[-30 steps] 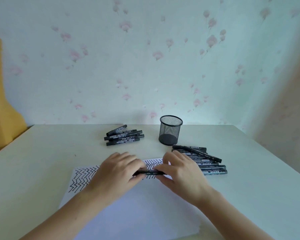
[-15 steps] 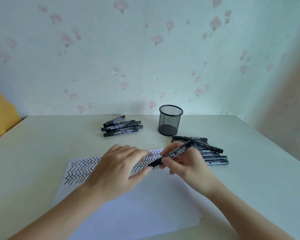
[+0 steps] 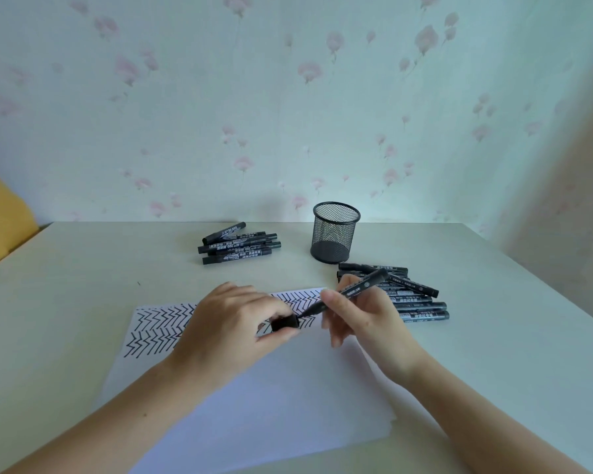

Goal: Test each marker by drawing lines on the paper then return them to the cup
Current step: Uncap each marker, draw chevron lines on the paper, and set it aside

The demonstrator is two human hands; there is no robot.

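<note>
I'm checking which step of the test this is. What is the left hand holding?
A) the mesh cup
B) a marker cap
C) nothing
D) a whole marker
B: the left hand pinches a small black cap just off the tip of the marker held by the right hand; the cup stands apart at the back.

a home room: floral wallpaper [image 3: 288, 97] behind a plain pale desk [image 3: 83, 285].
</note>
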